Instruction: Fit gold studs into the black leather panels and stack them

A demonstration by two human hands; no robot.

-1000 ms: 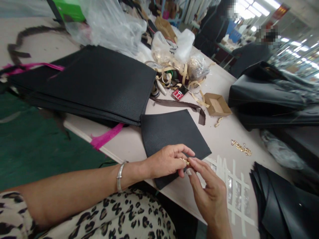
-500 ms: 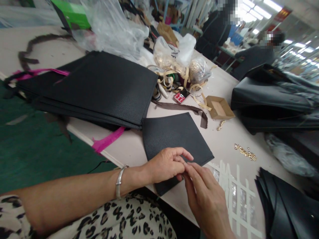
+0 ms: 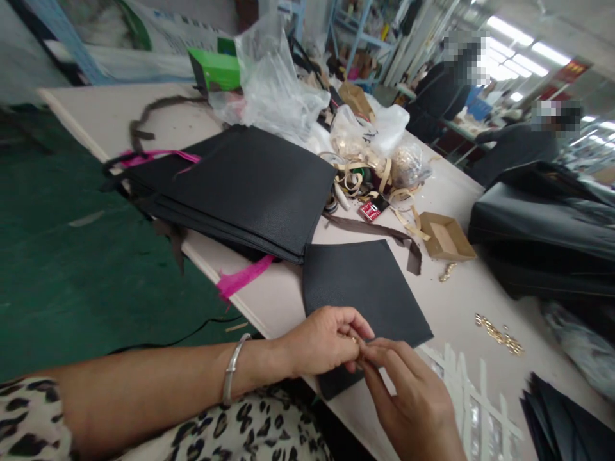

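Gold hardware [image 3: 354, 340] showed at the lower centre of the frame, pinched in the left hand [image 3: 319, 339]. Just beyond lay a black panel [image 3: 365, 288]. The right hand [image 3: 416, 397] met the left with bunched fingertips, its grip too hidden to tell. Loose gold pieces [image 3: 497, 333] lay lower right.

Workshop or factory floor, from where I stand: stacked black leather-like panels [image 3: 250, 192] and small gold-coloured pieces [image 3: 500, 334] on the table [image 3: 461, 301], strip lights [image 3: 551, 53] overhead, people [image 3: 519, 147] working behind, blue shelving [image 3: 376, 42], green floor [image 3: 72, 275].
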